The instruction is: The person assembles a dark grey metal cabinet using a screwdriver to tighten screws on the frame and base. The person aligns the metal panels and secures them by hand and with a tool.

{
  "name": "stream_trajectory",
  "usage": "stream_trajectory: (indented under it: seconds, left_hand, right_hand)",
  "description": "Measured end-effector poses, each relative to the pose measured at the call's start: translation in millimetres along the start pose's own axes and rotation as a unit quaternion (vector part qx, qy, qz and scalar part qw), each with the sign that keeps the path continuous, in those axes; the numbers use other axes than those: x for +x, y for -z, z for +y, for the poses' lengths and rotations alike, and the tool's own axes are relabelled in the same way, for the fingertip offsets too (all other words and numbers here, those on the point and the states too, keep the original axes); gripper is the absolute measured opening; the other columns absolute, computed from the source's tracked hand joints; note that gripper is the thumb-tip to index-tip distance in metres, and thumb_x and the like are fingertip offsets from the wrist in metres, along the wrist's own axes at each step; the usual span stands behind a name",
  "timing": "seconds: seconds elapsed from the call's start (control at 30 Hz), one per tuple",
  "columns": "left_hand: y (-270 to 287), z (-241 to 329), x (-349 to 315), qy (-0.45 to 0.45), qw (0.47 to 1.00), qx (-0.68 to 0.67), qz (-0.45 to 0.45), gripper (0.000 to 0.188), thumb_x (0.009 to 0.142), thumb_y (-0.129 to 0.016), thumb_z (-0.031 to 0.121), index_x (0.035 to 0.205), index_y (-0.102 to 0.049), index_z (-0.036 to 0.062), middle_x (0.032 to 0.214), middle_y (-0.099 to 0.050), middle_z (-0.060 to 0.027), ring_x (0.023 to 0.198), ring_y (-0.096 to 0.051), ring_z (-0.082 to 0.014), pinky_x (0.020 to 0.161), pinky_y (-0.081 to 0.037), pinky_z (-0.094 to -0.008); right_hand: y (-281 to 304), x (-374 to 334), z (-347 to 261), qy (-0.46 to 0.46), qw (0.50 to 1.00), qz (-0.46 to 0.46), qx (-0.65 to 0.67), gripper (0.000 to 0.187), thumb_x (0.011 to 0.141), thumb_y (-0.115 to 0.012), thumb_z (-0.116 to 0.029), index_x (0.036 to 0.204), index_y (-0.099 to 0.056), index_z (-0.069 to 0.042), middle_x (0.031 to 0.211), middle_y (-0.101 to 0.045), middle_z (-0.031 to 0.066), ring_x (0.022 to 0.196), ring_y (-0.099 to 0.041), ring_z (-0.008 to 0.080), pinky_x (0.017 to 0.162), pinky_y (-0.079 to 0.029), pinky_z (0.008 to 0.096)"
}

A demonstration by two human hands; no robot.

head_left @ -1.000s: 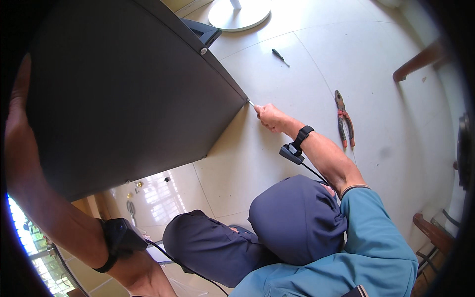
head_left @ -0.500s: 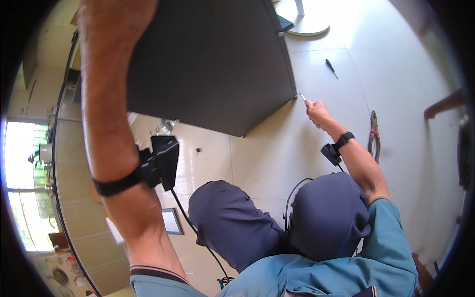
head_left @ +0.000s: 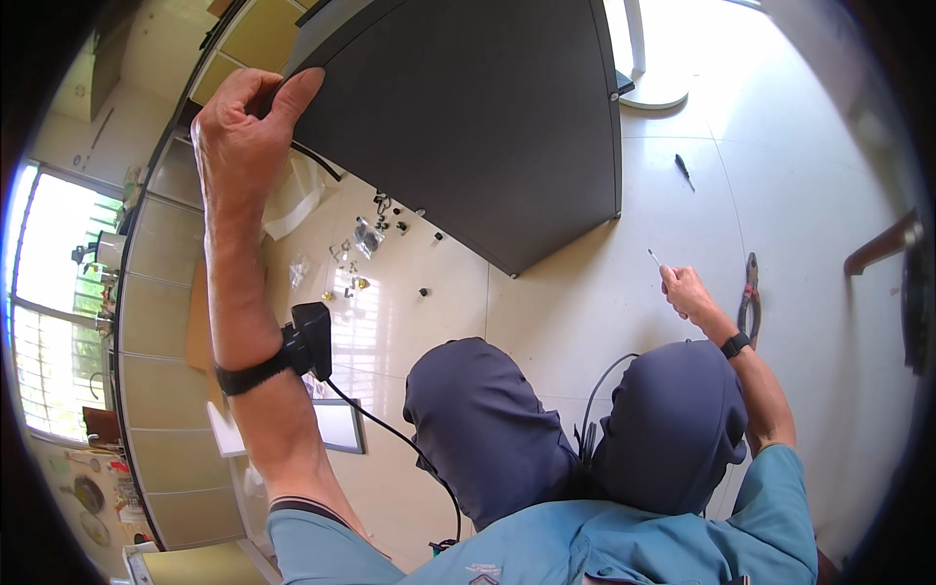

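A large dark grey box-shaped unit point(head_left: 458, 127) fills the upper middle, one corner towards me. My left hand point(head_left: 244, 127) grips its left edge, thumb on the broad face and fingers curled out of sight behind. Low on the right, my right hand point(head_left: 687, 292) is closed round a thin tool point(head_left: 654, 256). Only a slim pale metal shaft shows; its handle is hidden in the fist. The tool's tip is apart from the unit, below its right corner.
On the right floor lie a dark screwdriver point(head_left: 684, 172) and pliers point(head_left: 750, 300). Small fittings and a clear plastic bag point(head_left: 368, 237) are scattered left of the unit. A round white base point(head_left: 655, 96) stands behind it, cabinets point(head_left: 161, 336) along the left.
My right hand and its tool have drawn away from the unit's corner, down and to the right. The view has shifted, bringing my left hand's grip on the edge into sight.
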State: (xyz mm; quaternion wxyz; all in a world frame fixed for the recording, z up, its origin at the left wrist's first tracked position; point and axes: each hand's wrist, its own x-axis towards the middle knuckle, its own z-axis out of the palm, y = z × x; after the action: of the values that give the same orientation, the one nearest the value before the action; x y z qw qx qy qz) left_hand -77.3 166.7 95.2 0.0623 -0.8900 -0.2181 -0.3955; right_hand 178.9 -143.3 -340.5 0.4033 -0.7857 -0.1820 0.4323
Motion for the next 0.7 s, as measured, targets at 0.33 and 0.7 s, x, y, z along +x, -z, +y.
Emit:
stream_trajectory:
  seconds: [0.33, 0.7]
  left_hand:
    - [-13, 73, 18, 0.030, 0.999, 0.031, -0.003, 0.051, 0.074, -0.083, 0.052, 0.059, -0.068, 0.0051, 0.052, -0.057, 0.0004, 0.052, -0.052, -0.0103, 0.057, -0.044, -0.0278]
    - [-57, 207, 58, -0.019, 0.999, 0.001, 0.029, 0.022, 0.076, -0.074, 0.022, 0.077, -0.072, 0.0006, 0.076, -0.069, -0.0179, 0.074, -0.069, -0.0323, 0.069, -0.053, -0.0401]
  right_hand:
    - [2, -28, -50, 0.045, 0.998, 0.017, 0.045, 0.044, 0.101, -0.043, -0.034, 0.069, -0.049, -0.005, 0.054, -0.041, -0.0013, 0.038, -0.037, 0.0104, 0.035, -0.029, 0.0302]
    - [61, -121, -129, 0.325, 0.938, 0.107, -0.056, 0.029, 0.097, -0.049, -0.004, 0.121, -0.062, 0.007, 0.073, -0.062, 0.0059, 0.057, -0.051, 0.0099, 0.056, -0.045, 0.0253]
